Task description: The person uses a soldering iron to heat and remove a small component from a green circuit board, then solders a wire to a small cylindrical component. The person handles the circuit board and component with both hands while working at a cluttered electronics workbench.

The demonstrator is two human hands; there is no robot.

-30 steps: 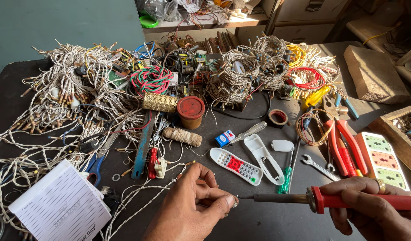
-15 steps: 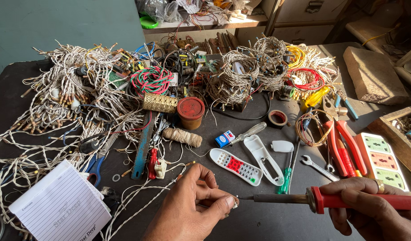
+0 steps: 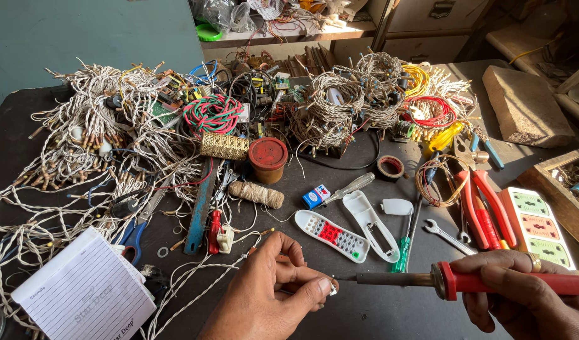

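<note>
The soldering iron (image 3: 466,280), red-handled, lies level in the closed right hand (image 3: 528,296), its tip meeting a small part (image 3: 331,288) pinched between thumb and forefinger of the left hand (image 3: 270,296). Compared with a second ago nothing has shifted; the joint looks held steady under heat. Just beyond the iron lie an opened white remote (image 3: 332,235) and a green screwdriver (image 3: 401,252); bare dark tabletop (image 3: 377,315) remains only near the front edge.

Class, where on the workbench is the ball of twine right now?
In the head view, the ball of twine lies centre-left on the dark workbench, just below the red-lidded jar.
</note>
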